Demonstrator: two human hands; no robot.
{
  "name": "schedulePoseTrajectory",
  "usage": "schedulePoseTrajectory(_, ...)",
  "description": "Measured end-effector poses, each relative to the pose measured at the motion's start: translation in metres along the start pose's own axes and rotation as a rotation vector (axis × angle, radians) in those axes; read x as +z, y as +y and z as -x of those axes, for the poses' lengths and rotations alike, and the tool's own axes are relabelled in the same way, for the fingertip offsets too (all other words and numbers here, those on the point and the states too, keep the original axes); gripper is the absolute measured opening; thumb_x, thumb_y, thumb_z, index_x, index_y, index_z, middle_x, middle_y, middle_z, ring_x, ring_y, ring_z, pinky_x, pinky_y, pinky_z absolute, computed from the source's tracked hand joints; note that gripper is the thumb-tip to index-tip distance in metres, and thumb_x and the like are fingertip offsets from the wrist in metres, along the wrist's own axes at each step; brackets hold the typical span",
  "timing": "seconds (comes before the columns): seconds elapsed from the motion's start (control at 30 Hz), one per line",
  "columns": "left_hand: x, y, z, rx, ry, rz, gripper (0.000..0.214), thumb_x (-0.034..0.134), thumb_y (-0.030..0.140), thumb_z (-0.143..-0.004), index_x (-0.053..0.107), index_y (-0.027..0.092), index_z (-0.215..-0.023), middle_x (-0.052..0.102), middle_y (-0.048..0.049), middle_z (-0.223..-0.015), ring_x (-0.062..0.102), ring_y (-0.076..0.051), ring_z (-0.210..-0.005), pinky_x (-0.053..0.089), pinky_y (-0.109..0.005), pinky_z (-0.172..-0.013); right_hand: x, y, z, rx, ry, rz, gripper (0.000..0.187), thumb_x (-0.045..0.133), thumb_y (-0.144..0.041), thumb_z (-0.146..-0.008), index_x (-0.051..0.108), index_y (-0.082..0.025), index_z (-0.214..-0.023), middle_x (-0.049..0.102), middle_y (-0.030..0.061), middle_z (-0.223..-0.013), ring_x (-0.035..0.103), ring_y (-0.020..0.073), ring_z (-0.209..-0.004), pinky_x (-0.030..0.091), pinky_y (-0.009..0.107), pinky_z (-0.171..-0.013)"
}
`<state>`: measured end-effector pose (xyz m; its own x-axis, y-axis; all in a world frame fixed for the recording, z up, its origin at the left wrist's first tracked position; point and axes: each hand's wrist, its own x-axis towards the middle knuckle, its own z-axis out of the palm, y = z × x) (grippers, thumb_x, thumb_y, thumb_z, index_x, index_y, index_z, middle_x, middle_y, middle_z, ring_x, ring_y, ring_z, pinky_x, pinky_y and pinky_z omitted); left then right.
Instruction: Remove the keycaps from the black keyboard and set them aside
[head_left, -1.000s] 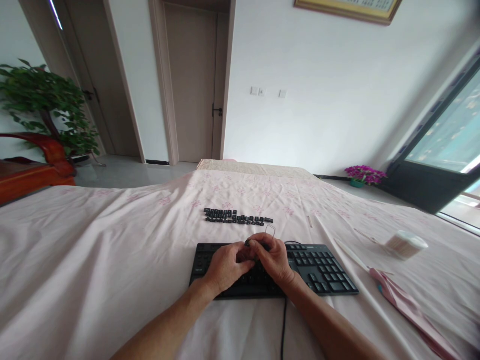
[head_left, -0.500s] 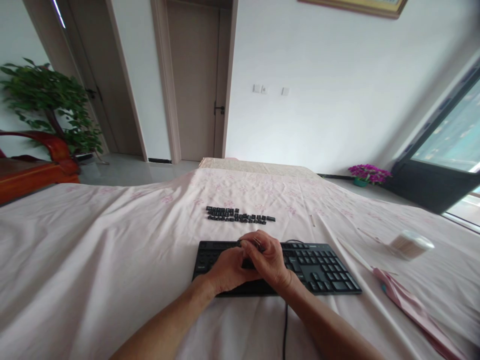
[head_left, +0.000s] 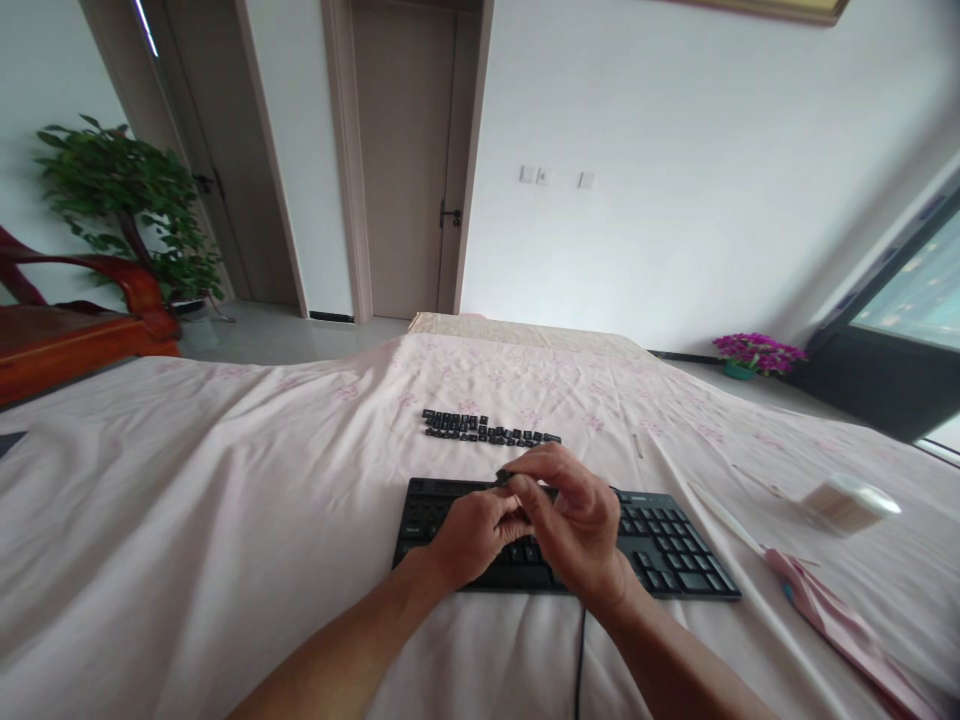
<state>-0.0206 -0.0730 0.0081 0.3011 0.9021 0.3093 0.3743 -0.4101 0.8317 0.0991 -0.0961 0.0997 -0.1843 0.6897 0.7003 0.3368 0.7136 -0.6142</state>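
Observation:
A black keyboard [head_left: 682, 560] lies on the pink floral cloth, with bare patches at its left part where keycaps are off. Above its middle, my right hand [head_left: 577, 515] pinches a small black keycap [head_left: 505, 478] between thumb and forefinger. Close beside it, my left hand [head_left: 476, 535] is closed, its fingertips pointing at the right thumb; whatever they hold is hidden. Behind the keyboard, loose black keycaps [head_left: 517, 437] are laid out in uneven rows. The keyboard cable [head_left: 581, 660] runs toward me.
To the right stand a clear tub of cotton swabs [head_left: 851, 502] and a pink cloth strip [head_left: 832, 610] beside a pale flat stick [head_left: 724, 520]. Single swabs [head_left: 757, 482] lie near them. A wooden chair [head_left: 97, 300] is at the left.
My right hand has risen and moved right, partly away from the left, and the keycap now shows at its fingertips. The whole view has shifted slightly.

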Motion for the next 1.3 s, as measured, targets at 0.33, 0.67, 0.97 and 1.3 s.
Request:
schedulePoseTrajectory(0.33, -0.007, 0.009, 0.001, -0.002, -0.003, 0.072, 0.014, 0.058, 0.030, -0.081, 0.068, 0.020, -0.084, 0.069, -0.0012, -0.078, 0.063, -0.016, -0.075, 0.044, -0.023, -0.070, -0.010, 0.139, -0.047, 0.489, -0.036, 0.117, 0.030, 0.053, -0.041, -0.083, 0.064, -0.014, -0.086, 0.071, 0.0063, -0.069, 0.065, 0.0178, -0.067, 0.046, 0.025, -0.059)
schedulePoseTrajectory(0.67, -0.006, 0.006, -0.001, -0.048, -0.010, 0.118, 0.009, 0.061, 0.021, -0.077, 0.068, 0.020, -0.082, 0.070, 0.0002, -0.078, 0.063, -0.016, -0.074, 0.044, -0.023, -0.071, 0.018, 0.196, -0.080, 0.493, -0.239, 0.514, 0.022, 0.057, -0.039, -0.078, 0.073, -0.024, -0.082, 0.070, 0.0011, -0.073, 0.062, 0.0176, -0.071, 0.039, 0.025, -0.062)
schedulePoseTrajectory(0.97, -0.006, 0.006, -0.002, -0.085, -0.034, 0.112, 0.010, 0.061, 0.018, -0.076, 0.069, 0.021, -0.082, 0.070, 0.0003, -0.079, 0.063, -0.016, -0.074, 0.044, -0.023, -0.070, 0.045, 0.215, -0.096, 0.484, -0.371, 0.681, 0.017, 0.061, -0.038, -0.076, 0.075, -0.029, -0.080, 0.071, 0.0023, -0.079, 0.059, 0.0213, -0.087, 0.033, 0.032, -0.081)
schedulePoseTrajectory(1.3, -0.007, 0.004, -0.003, -0.088, -0.048, 0.076, 0.012, 0.061, 0.017, -0.077, 0.070, 0.021, -0.083, 0.071, 0.0005, -0.080, 0.064, -0.015, -0.076, 0.044, -0.023, -0.072, 0.050, 0.214, -0.094, 0.523, -0.450, 0.713, 0.017, 0.061, -0.035, -0.075, 0.076, -0.028, -0.082, 0.071, 0.0036, -0.081, 0.059, 0.0202, -0.090, 0.032, 0.030, -0.083)
